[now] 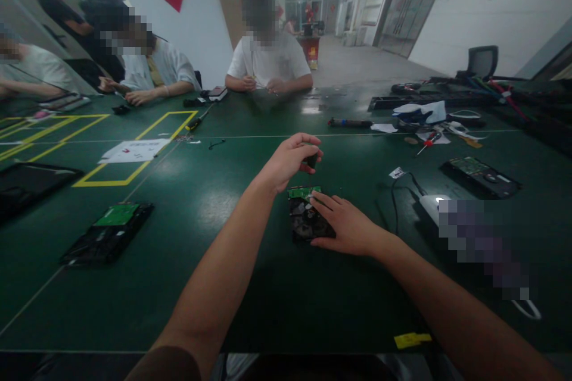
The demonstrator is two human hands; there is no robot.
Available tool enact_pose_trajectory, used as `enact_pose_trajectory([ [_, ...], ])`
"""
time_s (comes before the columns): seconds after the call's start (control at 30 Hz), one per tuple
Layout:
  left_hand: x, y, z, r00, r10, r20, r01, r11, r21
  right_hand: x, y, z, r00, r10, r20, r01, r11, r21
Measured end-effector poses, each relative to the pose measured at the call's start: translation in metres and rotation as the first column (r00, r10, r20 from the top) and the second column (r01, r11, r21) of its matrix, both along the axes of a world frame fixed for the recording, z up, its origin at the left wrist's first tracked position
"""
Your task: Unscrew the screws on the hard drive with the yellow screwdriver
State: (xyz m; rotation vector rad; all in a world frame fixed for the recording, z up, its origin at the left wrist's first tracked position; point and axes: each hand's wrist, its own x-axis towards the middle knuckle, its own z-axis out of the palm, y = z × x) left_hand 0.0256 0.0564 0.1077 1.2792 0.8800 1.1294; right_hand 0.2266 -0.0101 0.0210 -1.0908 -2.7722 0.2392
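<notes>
A hard drive (300, 220) with a green circuit board along its far end lies flat on the table in front of me. My right hand (344, 220) rests on its right side, fingers stretched out across the top near the board. Just above the far end of the drive, my left hand (290, 161) is closed with curled fingers around a small dark object (312, 159). Most of that object is hidden by the fingers, so its kind is unclear.
Another hard drive (480, 177) lies at the right, and a black device with a green board (111, 226) at the left. A cable (394, 208) runs beside my right hand. A red screwdriver (431, 140) and a dark tool (350, 123) lie farther back. Several people sit opposite.
</notes>
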Motion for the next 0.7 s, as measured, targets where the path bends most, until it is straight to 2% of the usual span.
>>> enact_pose_trajectory([
  [0.13, 0.0019, -0.0007, 0.0014, 0.998, 0.012, 0.065, -0.009, 0.999, -0.046, -0.0004, 0.0002, 0.0007, 1.000, -0.007, 0.012, 0.007, 1.000, -0.004],
  [0.43, -0.0023, 0.0014, -0.0013, 0.994, -0.053, 0.094, 0.056, 0.998, -0.023, -0.0005, -0.0003, 0.0022, 0.999, -0.010, 0.033, 0.010, 1.000, -0.002],
  [0.7, -0.0031, 0.0058, -0.0062, 0.993, -0.012, 0.118, 0.013, 1.000, -0.004, 0.0006, 0.0016, -0.0031, 1.000, -0.004, 0.008, 0.004, 1.000, 0.002],
])
